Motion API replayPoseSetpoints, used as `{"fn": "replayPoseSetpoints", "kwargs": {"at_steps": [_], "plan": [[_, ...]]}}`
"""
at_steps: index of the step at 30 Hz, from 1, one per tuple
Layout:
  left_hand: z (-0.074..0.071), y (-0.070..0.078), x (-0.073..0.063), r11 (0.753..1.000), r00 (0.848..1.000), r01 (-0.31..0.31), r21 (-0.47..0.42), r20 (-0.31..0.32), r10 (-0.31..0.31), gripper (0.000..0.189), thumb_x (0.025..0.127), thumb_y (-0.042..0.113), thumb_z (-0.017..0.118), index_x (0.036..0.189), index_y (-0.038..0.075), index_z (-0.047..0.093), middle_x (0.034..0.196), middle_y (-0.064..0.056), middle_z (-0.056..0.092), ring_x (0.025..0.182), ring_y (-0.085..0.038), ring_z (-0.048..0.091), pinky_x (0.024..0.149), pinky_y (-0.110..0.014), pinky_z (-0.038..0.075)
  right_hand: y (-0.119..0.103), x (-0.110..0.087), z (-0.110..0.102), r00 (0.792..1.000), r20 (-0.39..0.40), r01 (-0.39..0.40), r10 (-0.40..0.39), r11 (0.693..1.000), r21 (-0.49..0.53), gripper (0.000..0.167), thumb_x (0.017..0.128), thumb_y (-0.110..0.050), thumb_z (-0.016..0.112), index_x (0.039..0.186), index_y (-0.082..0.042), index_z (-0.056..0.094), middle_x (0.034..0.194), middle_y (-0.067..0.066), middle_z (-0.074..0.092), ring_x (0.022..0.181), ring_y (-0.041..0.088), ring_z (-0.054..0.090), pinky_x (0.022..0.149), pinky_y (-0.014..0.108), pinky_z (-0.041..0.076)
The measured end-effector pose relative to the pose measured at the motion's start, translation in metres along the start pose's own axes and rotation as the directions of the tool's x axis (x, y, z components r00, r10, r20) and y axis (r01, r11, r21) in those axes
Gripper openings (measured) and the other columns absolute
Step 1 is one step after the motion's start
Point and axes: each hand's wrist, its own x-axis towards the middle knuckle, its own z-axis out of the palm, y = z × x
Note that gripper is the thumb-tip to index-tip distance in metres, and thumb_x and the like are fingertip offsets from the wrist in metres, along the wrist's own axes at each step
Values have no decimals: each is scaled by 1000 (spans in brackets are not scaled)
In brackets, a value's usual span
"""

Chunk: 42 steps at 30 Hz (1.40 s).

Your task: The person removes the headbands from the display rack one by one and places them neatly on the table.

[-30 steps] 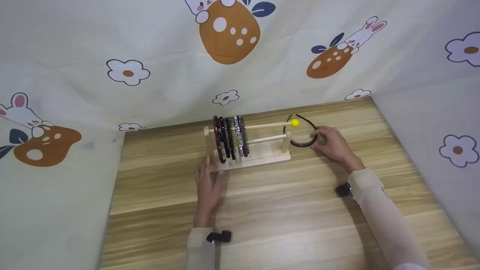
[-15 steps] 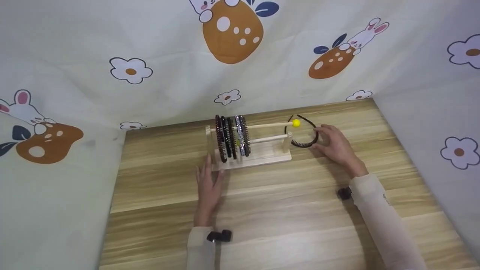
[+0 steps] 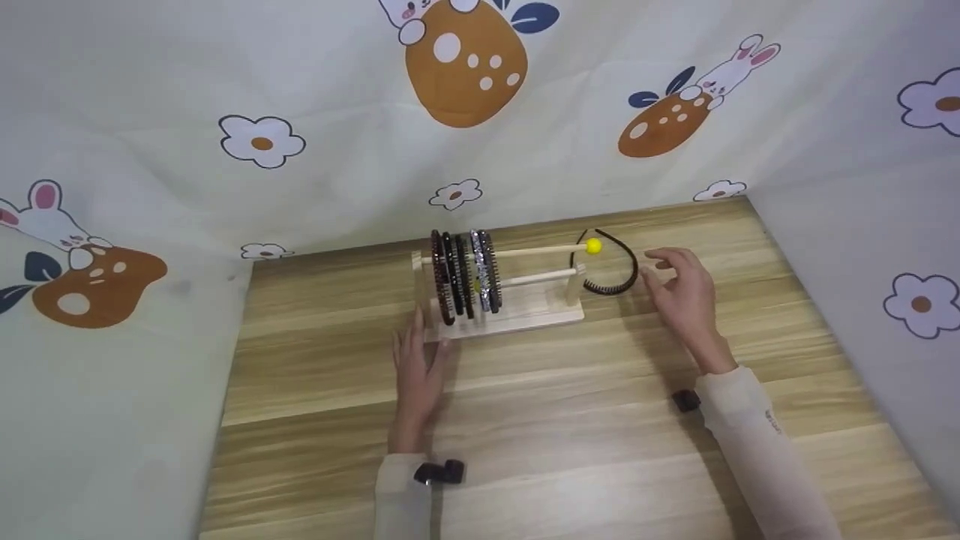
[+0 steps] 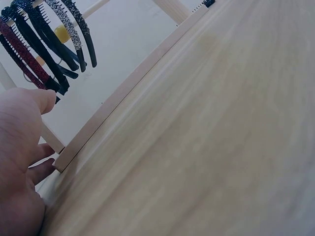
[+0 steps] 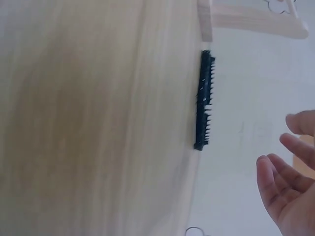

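Observation:
A dark toothed headband [image 3: 634, 274] lies on the table just beyond the right end of a wooden headband stand [image 3: 532, 322]. To its right is my right hand [image 3: 684, 294], fingers relaxed and apart from it, holding nothing. The right wrist view shows the headband [image 5: 202, 101] side-on, with a gap between it and the right hand [image 5: 290, 184]. Several headbands [image 3: 450, 277], some dark and some glittery, hang on the stand's left part. My left hand [image 3: 416, 379] lies at the stand's left end with fingers extended; in the left wrist view its fingertips [image 4: 43, 169] touch the base corner.
The upper rod ends in a yellow ball [image 3: 593, 246] at its right tip. Behind the wood-grain table [image 3: 562, 435] rises a printed cloth backdrop [image 3: 337, 195], with another cloth side [image 3: 847, 247] along the right edge.
The right hand has let go of the dark headband and drawn back a little to the right. That headband stays in place, and the left hand has barely moved.

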Motion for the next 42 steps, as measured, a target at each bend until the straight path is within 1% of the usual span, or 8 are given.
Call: {"fn": "replayPoseSetpoints", "kwargs": {"at_steps": [4, 9, 14, 17, 19, 22, 34, 42], "plan": [[0, 0, 0, 1000, 1000, -3, 7, -5, 3, 77, 114, 37, 60, 178, 12, 25, 180, -23, 29, 167, -58, -1, 134, -71, -8, -10, -2, -2, 997, -74, 28, -25, 999, 40, 22, 98, -2, 84, 120, 1, 80, 119, 21, 76, 99, 38, 76, 70, 1, 43], [0, 2, -1, 1000, 1000, 3, 2, -4, -3, 77, 114, 38, 59, 178, 13, 24, 181, -22, 27, 167, -57, -2, 133, -72, -8, -22, -5, -5, 987, -140, 91, -79, 993, 80, 20, 95, 4, 84, 115, 3, 80, 113, 20, 77, 92, 31, 76, 66, 6, 49], [0, 2, 0, 1000, 1000, -7, -6, -3, 7, 76, 115, 36, 59, 178, 11, 24, 180, -22, 28, 167, -58, -3, 133, -71, -9, -32, -9, -5, 972, -200, 150, -125, 982, 113, 21, 92, 11, 83, 112, 4, 81, 108, 19, 78, 87, 11, 72, 64, 10, 53], [0, 1, 0, 1000, 1000, 0, 0, 3, 0, 76, 115, 36, 59, 178, 11, 23, 179, -23, 32, 166, -58, -3, 133, -72, -8, -39, -12, -4, 971, -207, 151, -118, 977, 148, 20, 93, 10, 82, 112, 3, 81, 107, 18, 78, 88, -2, 67, 64, 8, 52], [0, 1, -1, 1000, 1000, 18, 1, 13, -18, 77, 115, 38, 59, 178, 12, 22, 177, -23, 35, 166, -58, -3, 132, -75, -6, -44, -14, -3, 973, -203, 143, -107, 975, 170, 19, 95, 8, 82, 113, 2, 82, 108, 17, 79, 87, -5, 65, 63, 7, 50], [-1, 3, -2, 999, 999, 46, 0, 23, -46, 78, 115, 41, 58, 179, 15, 21, 175, -23, 39, 167, -58, -4, 131, -78, -4, -50, -16, 0, 974, -204, 143, -101, 969, 200, 19, 95, 7, 84, 113, 1, 82, 107, 15, 79, 85, -2, 66, 61, 7, 49], [-1, 3, -1, 998, 998, 60, 2, 21, -60, 77, 115, 42, 58, 179, 17, 22, 183, -15, 24, 167, -56, -4, 130, -79, -2, -63, -24, 25, 962, -233, 196, -139, 950, 243, 21, 89, 13, 85, 108, 3, 82, 100, 18, 79, 78, 10, 65, 60, 6, 46], [-1, 1, -1, 998, 998, 59, 4, 16, -59, 77, 115, 42, 58, 179, 17, 22, 183, -15, 22, 167, -56, -5, 129, -81, -1, -78, -24, 34, 963, -230, 207, -144, 937, 282, 24, 89, 14, 85, 109, 2, 82, 102, 16, 80, 74, 1, 63, 62, 7, 47]]}}
